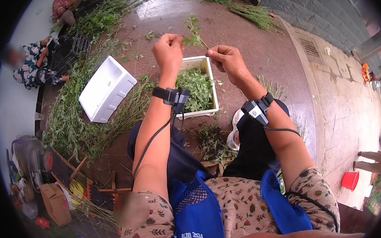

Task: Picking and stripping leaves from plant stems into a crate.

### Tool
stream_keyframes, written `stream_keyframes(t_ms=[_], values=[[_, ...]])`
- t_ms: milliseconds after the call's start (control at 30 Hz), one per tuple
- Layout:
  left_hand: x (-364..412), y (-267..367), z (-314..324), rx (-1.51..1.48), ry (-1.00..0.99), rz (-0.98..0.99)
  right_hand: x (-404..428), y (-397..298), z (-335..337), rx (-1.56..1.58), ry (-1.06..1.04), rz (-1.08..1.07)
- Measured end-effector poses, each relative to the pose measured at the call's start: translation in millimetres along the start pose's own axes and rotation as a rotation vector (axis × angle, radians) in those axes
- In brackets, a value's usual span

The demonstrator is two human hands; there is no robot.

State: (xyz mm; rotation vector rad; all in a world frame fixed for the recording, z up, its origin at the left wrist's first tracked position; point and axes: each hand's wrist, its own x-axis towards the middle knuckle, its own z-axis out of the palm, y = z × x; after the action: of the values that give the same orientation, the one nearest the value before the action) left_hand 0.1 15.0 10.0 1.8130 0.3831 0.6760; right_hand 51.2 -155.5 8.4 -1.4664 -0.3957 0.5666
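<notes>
My right hand (228, 62) pinches the brown stem of a leafy green sprig (193, 32) between thumb and fingers. The sprig's top points up and away from me. Close beside its leaves is my left hand (170, 53), with the fingers curled in. Whether a leaf is caught between those fingertips is hidden. Below both hands, a white foam box (216, 99) stands on the floor between my feet and holds loose green leaves (197, 89). My left forearm covers part of its left side.
Another white foam box (105, 91) lies tilted on a long heap of cut stalks (69, 116) at left. A seated person (31, 63) is beyond it. A bundle of stems (254, 15) lies at upper right. Folding stools and a cardboard box (55, 204) are at lower left.
</notes>
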Motion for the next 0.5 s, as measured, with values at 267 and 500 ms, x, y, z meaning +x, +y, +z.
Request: stream_keyframes(t_ms=[267,500], values=[[-2.5,-2.5,-28.7,-0.446,-0.435,-0.312,1.0,5.8,-4.1,-0.11,0.061,-0.046],[-4.0,-8.1,-15.6,-0.452,-0.459,-0.273,6.3,14.5,1.9,-0.31,0.034,-0.176]])
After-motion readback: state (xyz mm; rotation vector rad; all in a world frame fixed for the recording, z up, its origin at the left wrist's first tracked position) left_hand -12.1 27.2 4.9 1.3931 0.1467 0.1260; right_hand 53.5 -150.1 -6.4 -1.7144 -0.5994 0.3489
